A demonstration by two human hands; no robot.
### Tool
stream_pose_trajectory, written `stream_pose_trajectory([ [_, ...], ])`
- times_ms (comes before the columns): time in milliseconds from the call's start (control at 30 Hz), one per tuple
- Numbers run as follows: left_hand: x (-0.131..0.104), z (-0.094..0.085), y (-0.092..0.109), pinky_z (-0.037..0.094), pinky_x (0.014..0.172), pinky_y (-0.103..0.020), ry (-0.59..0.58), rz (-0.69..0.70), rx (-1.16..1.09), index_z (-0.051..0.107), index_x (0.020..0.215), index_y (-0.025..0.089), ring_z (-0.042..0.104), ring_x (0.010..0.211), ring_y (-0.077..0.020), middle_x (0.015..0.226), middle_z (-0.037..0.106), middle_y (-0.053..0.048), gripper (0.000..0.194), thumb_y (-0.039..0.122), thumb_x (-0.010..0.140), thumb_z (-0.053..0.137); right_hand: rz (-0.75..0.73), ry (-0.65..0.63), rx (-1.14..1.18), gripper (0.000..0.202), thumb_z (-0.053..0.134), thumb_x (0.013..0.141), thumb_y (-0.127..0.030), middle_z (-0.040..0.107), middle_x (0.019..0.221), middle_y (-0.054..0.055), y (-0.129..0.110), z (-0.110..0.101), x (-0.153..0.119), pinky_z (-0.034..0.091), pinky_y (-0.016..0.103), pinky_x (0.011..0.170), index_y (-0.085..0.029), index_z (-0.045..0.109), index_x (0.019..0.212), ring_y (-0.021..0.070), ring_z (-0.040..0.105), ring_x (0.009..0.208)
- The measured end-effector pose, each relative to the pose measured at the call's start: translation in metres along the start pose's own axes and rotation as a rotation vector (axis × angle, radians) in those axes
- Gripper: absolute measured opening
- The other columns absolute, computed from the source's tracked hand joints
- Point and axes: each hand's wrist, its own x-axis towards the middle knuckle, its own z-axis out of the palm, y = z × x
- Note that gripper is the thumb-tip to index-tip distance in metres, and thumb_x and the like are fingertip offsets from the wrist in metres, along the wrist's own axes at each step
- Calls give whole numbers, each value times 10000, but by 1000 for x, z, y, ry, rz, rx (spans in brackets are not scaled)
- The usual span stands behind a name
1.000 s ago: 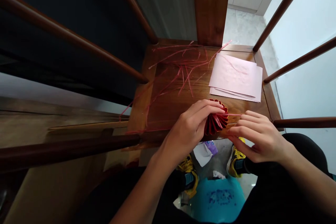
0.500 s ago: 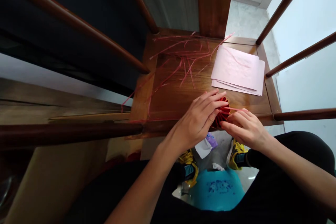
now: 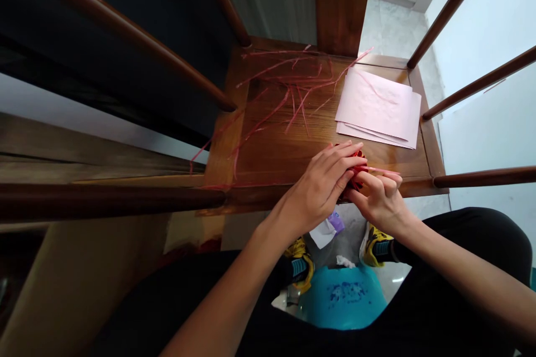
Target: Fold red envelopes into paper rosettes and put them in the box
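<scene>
As the right hand (image 3: 382, 198) closes in, the red pleated piece (image 3: 356, 183) all but disappears between two hands

Where open space separated the hands a second ago, their fingertips now meet. Back then the pleats fanned into view and the pink strand (image 3: 383, 170) stretched across a gap to the right hand; now that gap has gone, and only slivers of red show. That suggests the handwork has moved from drawing the strand out to close work against the pleats themselves, though the covered spot hides the detail.

The left hand (image 3: 321, 187) is clamped over the pleated piece, fingers across its top and thumb below. The right hand is curled tight and seems clamped on the pink strand, its fingertips partly hidden. The pleated piece sits at the near edge of the wooden seat (image 3: 263, 162), its red folds glossy.

The pink strand looks thin, flat and fibrous, like the loose strands (image 3: 299, 77) scattered in bent, crossing lines over the seat's grained, polished brown wood. Pale pink sheets (image 3: 377, 105), smooth and straight-edged, overlap in a slightly skewed stack beyond the right hand.
</scene>
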Motion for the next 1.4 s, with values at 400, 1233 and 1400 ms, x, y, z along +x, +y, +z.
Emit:
stream_pose_trajectory([
  [400, -1, 4, -3, 292, 1361, -542, 50, -16, -34, 576, 1425, 233, 481, 1561, -204, 1602, 594, -101, 360, 237, 1146, 349, 175, -57, 96, 258, 655, 959, -131, 636, 1210, 30, -2, 16, 5, 442, 489, 990, -381, 711, 993, 277, 481, 1147],
  [1233, 4, -1, -5, 334, 1342, -483, 46, -24, -65, 600, 1403, 236, 510, 1533, -209, 1592, 600, -96, 342, 264, 1140, 383, 16, 14, 114, 194, 729, 1008, -335, 692, 1159, 12, 43, -6, -10, 402, 449, 887, -474, 724, 1143, 272, 471, 1043],
  [1400, 4, 0, -5, 339, 1336, -505, 46, -14, -52, 589, 1415, 237, 514, 1532, -219, 1593, 600, -100, 347, 265, 1138, 383, -80, 131, 0, 219, 776, 982, -362, 654, 1203, -17, 38, -4, 1, 435, 377, 909, -457, 709, 1168, 233, 463, 1098],
])
